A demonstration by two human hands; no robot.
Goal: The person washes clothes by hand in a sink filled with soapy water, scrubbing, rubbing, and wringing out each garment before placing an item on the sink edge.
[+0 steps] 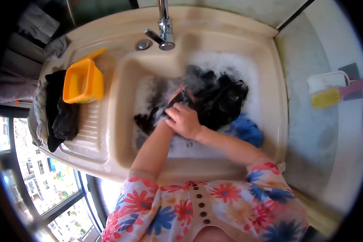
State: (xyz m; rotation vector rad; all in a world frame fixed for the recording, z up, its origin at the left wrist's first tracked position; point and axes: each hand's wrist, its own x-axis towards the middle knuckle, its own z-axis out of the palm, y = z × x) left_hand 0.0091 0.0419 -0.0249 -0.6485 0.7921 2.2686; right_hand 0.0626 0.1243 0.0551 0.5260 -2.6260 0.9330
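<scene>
One right hand (pixel 185 122) overlaps the left wrist (pixel 164 129) beside sudsy black cloth (pixel 226 101).

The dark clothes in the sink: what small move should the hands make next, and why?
Probably rub the dark clothes with the left hand: it shows partly among them, foam lies around, and the right hand, crossing over the left wrist, seems placed to add pressure.
</scene>
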